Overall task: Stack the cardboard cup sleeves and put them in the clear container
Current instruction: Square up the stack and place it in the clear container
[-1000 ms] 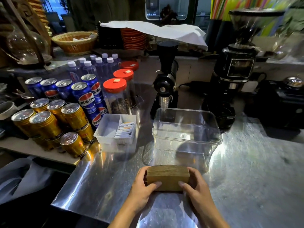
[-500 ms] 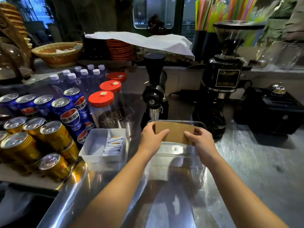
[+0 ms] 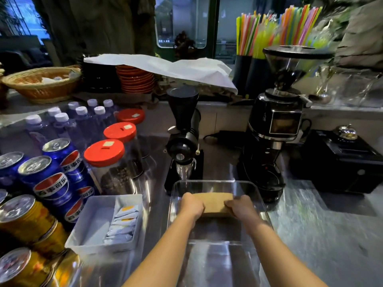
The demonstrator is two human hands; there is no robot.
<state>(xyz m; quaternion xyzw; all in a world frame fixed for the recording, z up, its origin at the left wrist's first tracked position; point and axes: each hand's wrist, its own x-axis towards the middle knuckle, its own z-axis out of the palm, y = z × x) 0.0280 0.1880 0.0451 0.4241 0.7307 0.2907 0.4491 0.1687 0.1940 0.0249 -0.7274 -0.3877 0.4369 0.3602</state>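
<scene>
At lower centre, left hand [image 3: 191,206] and right hand [image 3: 241,208] grip a stack of cardboard cup sleeves [image 3: 214,204] inside the clear container [image 3: 262,200].

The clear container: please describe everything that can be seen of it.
The clear container is a rectangular bin of see-through plastic with rounded corners, upright and open on top, with no lid on it. It stands on the steel counter, in front of the small black grinder and right of the white tray. Both hands reach into it: the left hand and right hand hold the brown sleeve stack between them inside its walls.
</scene>
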